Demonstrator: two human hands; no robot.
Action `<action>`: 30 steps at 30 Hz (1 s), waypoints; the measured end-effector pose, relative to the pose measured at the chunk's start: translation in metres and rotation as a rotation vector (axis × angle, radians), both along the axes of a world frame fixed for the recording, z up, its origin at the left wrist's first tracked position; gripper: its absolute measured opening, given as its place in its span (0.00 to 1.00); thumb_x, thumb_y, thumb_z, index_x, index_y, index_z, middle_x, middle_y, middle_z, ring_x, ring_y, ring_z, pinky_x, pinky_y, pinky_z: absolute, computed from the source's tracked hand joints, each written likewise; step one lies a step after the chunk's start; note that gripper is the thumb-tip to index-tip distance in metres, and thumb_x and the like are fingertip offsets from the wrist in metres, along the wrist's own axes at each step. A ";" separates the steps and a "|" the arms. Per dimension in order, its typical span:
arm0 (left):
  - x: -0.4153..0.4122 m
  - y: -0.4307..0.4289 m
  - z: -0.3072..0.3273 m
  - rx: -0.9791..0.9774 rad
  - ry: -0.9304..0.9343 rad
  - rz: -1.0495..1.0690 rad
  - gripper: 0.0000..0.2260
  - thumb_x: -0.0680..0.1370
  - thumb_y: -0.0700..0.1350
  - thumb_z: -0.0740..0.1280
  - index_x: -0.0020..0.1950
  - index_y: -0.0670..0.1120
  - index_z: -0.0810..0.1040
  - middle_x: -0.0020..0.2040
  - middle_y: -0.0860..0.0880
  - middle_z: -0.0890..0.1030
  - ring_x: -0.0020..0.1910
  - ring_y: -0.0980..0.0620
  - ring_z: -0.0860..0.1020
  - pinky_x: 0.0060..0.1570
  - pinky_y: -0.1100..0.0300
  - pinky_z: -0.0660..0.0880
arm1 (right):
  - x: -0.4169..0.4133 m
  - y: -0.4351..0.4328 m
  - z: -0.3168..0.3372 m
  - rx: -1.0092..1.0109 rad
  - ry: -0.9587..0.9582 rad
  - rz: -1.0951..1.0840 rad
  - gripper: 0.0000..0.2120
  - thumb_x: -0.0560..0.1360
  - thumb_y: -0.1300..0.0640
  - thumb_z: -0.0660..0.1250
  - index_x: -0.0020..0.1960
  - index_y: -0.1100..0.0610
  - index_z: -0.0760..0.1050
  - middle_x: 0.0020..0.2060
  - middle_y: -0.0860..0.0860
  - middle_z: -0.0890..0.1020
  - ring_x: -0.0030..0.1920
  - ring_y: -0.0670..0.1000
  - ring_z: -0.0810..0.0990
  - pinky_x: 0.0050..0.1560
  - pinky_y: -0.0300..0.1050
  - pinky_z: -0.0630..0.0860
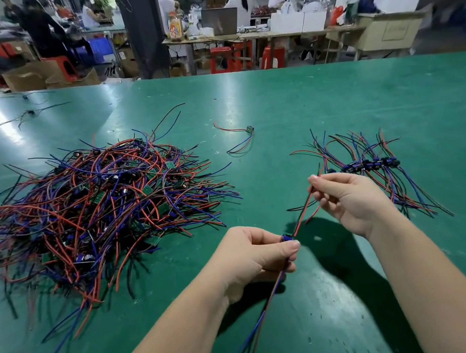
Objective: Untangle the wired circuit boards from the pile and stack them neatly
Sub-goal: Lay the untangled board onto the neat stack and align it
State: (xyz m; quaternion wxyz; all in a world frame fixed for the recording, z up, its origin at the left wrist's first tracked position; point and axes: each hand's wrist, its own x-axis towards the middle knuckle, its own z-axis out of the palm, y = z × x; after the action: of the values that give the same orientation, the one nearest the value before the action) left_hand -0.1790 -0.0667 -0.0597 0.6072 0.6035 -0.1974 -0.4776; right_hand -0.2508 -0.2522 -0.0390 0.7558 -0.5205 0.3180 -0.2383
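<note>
A small green circuit board (287,237) with thin red, black and blue leads is held above the green desk (304,98), drawn out between both hands. It is pinched by the left hand (258,256), whose fingers (293,246) are closed narrowly on the board's body; the blue and black leads (269,301) trail downward from beneath those fingers, toward the person. The red and black lead pair (303,212) runs up and away from the left fingers and is pinched partway along by the right hand (352,201), thumb and forefinger nipped tight on it, the remaining fingers curled loosely.

Well to the left of the left fingers lies the tangled pile of red, blue and black wired boards (100,203). Just beyond the right fingers the sorted row of boards (370,165) is laid, bodies side by side, leads fanned out to either side. A stray wired board (249,129) is seen farther off, beyond both hands.

The piece is judged to be very light, with limp, slightly springy leads that will be apt to snag on others. The joints where leads meet board are probably the weak point, so hard pulls on the wires are best avoided. Hold is best taken on the board's edges, the leads being smoothed straight by light sliding pinches.
</note>
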 end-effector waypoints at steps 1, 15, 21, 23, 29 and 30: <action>0.001 0.000 0.000 0.008 -0.010 -0.016 0.06 0.70 0.40 0.75 0.33 0.43 0.82 0.35 0.44 0.83 0.30 0.52 0.81 0.34 0.62 0.79 | -0.001 -0.003 -0.001 0.009 -0.008 -0.017 0.04 0.72 0.67 0.69 0.38 0.63 0.77 0.26 0.52 0.81 0.25 0.44 0.78 0.26 0.31 0.73; 0.002 0.003 0.005 0.069 -0.072 -0.077 0.06 0.70 0.40 0.76 0.39 0.40 0.81 0.33 0.46 0.83 0.30 0.52 0.81 0.32 0.63 0.77 | 0.000 -0.012 -0.007 0.071 -0.031 -0.150 0.04 0.73 0.63 0.71 0.41 0.62 0.77 0.26 0.54 0.82 0.24 0.45 0.78 0.26 0.33 0.74; 0.002 0.005 0.005 0.061 -0.054 -0.107 0.05 0.71 0.41 0.75 0.37 0.41 0.82 0.33 0.46 0.82 0.30 0.52 0.81 0.32 0.63 0.78 | 0.001 -0.011 -0.007 0.050 -0.105 -0.106 0.05 0.76 0.64 0.66 0.42 0.63 0.74 0.27 0.53 0.82 0.29 0.50 0.83 0.29 0.37 0.79; 0.001 0.004 0.004 0.053 -0.042 -0.106 0.05 0.70 0.41 0.75 0.35 0.42 0.83 0.34 0.45 0.83 0.31 0.52 0.81 0.34 0.62 0.79 | 0.004 -0.009 -0.009 -0.052 -0.082 -0.129 0.07 0.77 0.63 0.65 0.40 0.63 0.73 0.27 0.54 0.80 0.28 0.49 0.83 0.27 0.36 0.77; 0.000 0.003 0.002 0.038 -0.030 -0.094 0.06 0.69 0.42 0.76 0.33 0.44 0.84 0.36 0.44 0.83 0.32 0.52 0.82 0.33 0.62 0.79 | 0.010 -0.006 -0.015 -0.343 0.084 -0.226 0.09 0.80 0.63 0.61 0.41 0.60 0.66 0.32 0.58 0.75 0.25 0.52 0.82 0.22 0.39 0.74; 0.001 0.003 0.002 0.035 -0.031 -0.088 0.05 0.69 0.42 0.76 0.33 0.44 0.84 0.36 0.44 0.83 0.32 0.52 0.82 0.32 0.62 0.78 | 0.010 -0.006 -0.015 -0.367 0.088 -0.241 0.09 0.80 0.63 0.60 0.41 0.60 0.66 0.32 0.59 0.75 0.24 0.52 0.82 0.22 0.39 0.74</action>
State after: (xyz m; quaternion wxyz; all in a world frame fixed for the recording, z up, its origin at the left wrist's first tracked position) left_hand -0.1782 -0.0635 -0.0576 0.5718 0.6120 -0.2247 -0.4980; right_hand -0.2405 -0.2577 -0.0543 0.5998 -0.6173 0.3620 -0.3580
